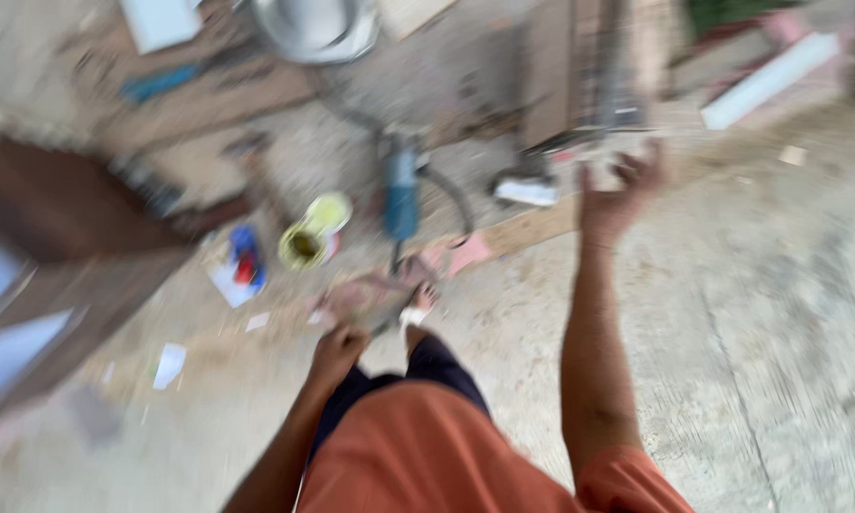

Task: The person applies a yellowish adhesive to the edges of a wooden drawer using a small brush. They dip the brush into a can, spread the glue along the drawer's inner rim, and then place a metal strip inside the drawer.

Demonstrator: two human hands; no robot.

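- Concrete floor [779,313] takes up most of the shot, everything's pretty motion-blurred.
- Dark wooden board [57,204] lies well left of the blue power tool.
- Metal bowl [315,27] sits well above the power tool, at the top edge.
- Blue power tool [401,195] lies on the floor, cord looping off to its right.
- Right hand [617,190] is raised to the right of the power tool, fingers curled around something small and pale; too blurry to tell what.
- Left hand [337,347] is below the power tool, closed on a flat brownish piece [366,299].
- Yellow tin [306,242], open, sits just left of the power tool.
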